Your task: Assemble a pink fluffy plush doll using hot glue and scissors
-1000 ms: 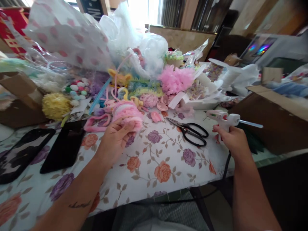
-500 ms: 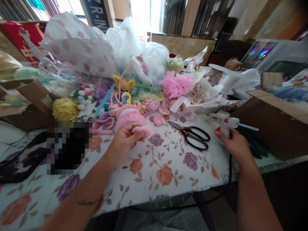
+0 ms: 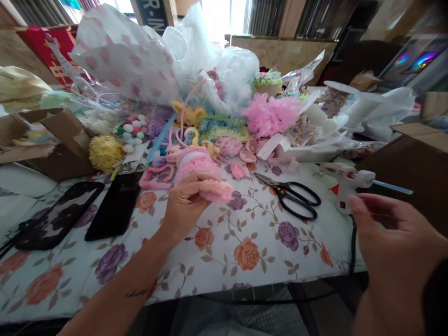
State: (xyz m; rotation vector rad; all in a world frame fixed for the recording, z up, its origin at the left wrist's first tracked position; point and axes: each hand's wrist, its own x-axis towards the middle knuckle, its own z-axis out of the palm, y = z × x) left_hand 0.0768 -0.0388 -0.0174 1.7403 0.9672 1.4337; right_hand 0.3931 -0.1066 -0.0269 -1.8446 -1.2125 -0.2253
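Slanted over the table's front edge, the left hand pinches a fuzzy pink piece. The right hand curls beside the glue gun; its grip I can't tell.

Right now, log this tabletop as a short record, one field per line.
Left hand: pinching a pink fluffy piece
Right hand: beside the glue gun; contact unclear
Glue stick: protruding from the glue gun's rear
Black-handled scissors: on the floral tablecloth, between the hands
Black smartphone: left of the left hand, beside a patterned phone case
Yellow fluffy ball: beside an open cardboard box
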